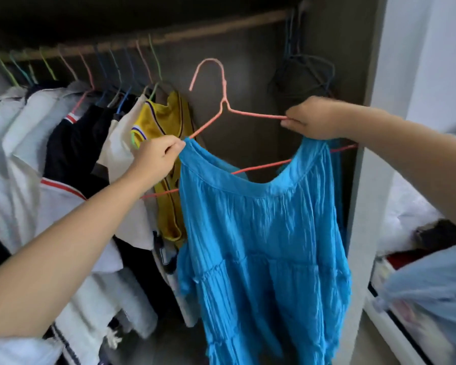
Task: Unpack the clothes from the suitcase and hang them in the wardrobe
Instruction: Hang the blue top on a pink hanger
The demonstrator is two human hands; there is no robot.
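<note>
You are facing an open wardrobe (256,75), both bare arms reaching forward, holding a bright blue dress (261,233) on a pink wire hanger (224,98).

Your left hand (156,156) has its fingers curled, with thumb and forefinger pinching the left end of the dress's gathered top edge where it meets the hanger's left arm. Your right hand (311,118) is closed around the hanger's right arm and appears to bunch the right end of the top edge under its fingers. Between your hands the edge sags in a curve, and the crinkled, tiered cloth hangs straight down past the bottom of the view.

The hanger is tilted, its left end lower than its right. Its hook points up into the bare middle of the wardrobe, below the rail (195,29) and not touching it.

The wooden rail runs across the top of the wardrobe. Its left half is crowded with coloured wire hangers carrying clothes: white garments (24,127) at the far left, a black one (74,143) beside them, then a yellow jersey (166,119) just left of the dress. At the rail's right end hangs a bunch of dark empty hangers (300,72).

Outside the wardrobe's right wall, at the lower right, lie blurred pale blue cloth (432,285) and other fabrics; you cannot tell what holds them.
</note>
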